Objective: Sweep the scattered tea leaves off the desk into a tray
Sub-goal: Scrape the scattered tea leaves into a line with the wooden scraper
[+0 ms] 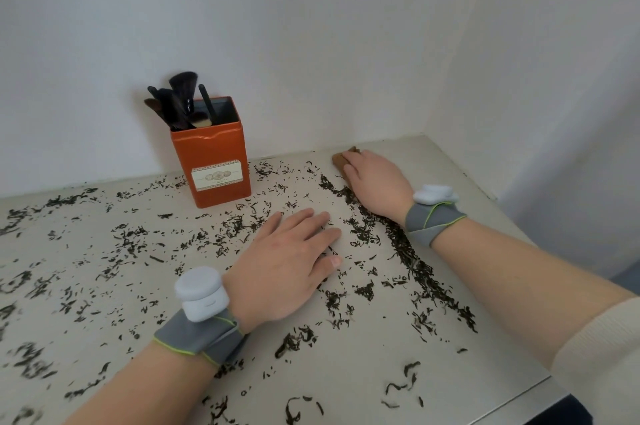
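Barely started: tea leaves [408, 251] litter most of the desk [349, 369], 1 dense ridge right of centre, no sure tray visible; left hand [284, 262] lies flat, fingers straight, mid-frame; right hand [375, 182] covers a brown wooden piece [338, 160], grip unclear.

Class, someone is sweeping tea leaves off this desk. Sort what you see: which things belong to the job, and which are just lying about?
Belong to the job: scattered dark tea leaves; pale grey desk; small brown wooden piece under the right hand; left hand flat on the desk.
Just lying about: orange rectangular metal tin; black make-up brushes standing in it.
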